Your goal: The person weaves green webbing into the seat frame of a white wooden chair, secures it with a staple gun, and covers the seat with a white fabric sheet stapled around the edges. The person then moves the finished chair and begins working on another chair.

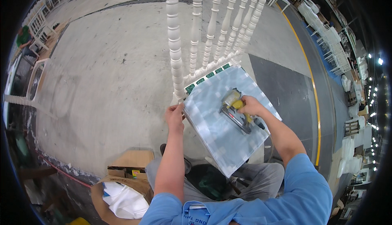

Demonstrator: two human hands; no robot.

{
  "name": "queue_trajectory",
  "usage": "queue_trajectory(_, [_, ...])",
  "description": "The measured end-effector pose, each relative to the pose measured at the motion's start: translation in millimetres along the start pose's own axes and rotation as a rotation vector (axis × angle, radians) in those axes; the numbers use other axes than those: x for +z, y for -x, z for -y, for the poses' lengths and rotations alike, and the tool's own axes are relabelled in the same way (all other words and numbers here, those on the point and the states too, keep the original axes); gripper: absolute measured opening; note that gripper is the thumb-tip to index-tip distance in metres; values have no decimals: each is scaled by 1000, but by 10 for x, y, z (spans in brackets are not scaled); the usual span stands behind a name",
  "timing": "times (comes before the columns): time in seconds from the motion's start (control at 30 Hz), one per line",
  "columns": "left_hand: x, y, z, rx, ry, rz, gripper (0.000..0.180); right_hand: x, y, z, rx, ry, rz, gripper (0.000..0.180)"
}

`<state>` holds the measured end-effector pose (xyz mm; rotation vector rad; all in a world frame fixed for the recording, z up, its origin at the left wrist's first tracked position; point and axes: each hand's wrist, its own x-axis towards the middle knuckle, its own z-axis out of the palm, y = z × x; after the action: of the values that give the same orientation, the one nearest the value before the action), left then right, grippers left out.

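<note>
One head-worn fisheye looks down on the chair seat (pixel 210 120) from nearby.

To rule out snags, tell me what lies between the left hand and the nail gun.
In the head view, only a bare stretch of light-blue panel lies between the left hand and the nail gun.

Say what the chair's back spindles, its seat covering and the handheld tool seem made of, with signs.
Spindles: probably wood, painted white; smooth, even colour over turned rings, though plastic is possible.
Seat covering: seemingly plastic film, glossy, judging by pale reflections.
Handheld tool: perhaps metal and plastic; yellow and dark parts, finish unclear.
</note>
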<state>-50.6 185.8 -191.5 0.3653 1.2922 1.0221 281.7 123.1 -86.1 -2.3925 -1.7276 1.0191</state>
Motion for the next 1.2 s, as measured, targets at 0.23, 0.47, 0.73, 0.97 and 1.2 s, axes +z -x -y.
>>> queue_trajectory(0.23, [-76,-30,30,-136,2,132,28,-212,-91,721,-418,-289,197,64])
queue_trajectory(0.47, [-190,-140,48,-267,153,247,38,-255,-304,1935,-485,121,470,57])
queue_trajectory(0.73, [-151,-137,85,-300,193,261,33,-78,-461,2057,-566,153,496,64])
queue_trajectory(0.97, [-180,-176,134,-323,223,265,31,17,-499,2037,-626,204,458,67])
queue_trajectory(1.2, [-156,-145,134,-311,311,484,52,74,-259,1799,-626,170,316,73])
